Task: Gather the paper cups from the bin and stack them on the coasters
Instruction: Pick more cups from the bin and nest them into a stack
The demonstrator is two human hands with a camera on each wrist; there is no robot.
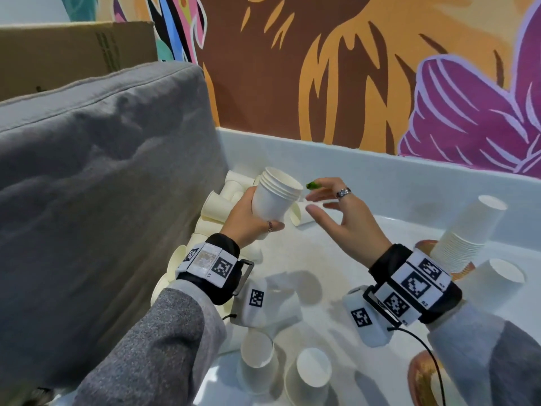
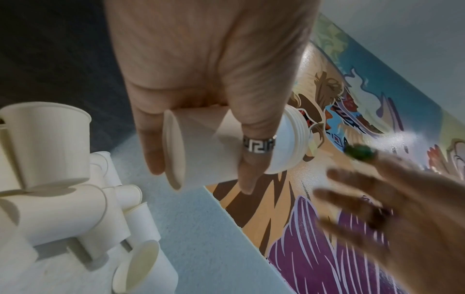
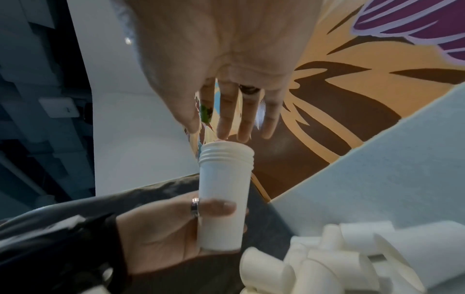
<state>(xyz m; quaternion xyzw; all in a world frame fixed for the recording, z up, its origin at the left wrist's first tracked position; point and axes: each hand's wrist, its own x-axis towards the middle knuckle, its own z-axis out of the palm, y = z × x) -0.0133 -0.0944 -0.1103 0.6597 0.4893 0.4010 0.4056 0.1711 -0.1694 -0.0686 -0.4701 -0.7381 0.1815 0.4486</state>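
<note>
My left hand [image 1: 248, 215] grips a short stack of nested white paper cups [image 1: 273, 197], mouth tilted up and to the right; the same stack [image 2: 226, 151] [image 3: 222, 199] shows in both wrist views. My right hand [image 1: 336, 209] hovers just right of the stack's rim with straight, spread fingers, holding nothing. Loose white cups [image 1: 222, 200] lie piled along the bin's left side, and the pile [image 2: 62, 208] [image 3: 339, 258] appears in the wrist views. A tall upside-down cup stack [image 1: 465, 232] stands on a copper coaster [image 1: 424, 247] at the right.
The pale bin [image 1: 380, 159] has a wall behind the hands. A grey cushion [image 1: 102, 171] rises at the left. Upside-down cups [image 1: 257, 361] [image 1: 310, 376] [image 1: 491, 282] stand in front. Another copper coaster [image 1: 421, 379] lies at the lower right. A painted mural wall is behind.
</note>
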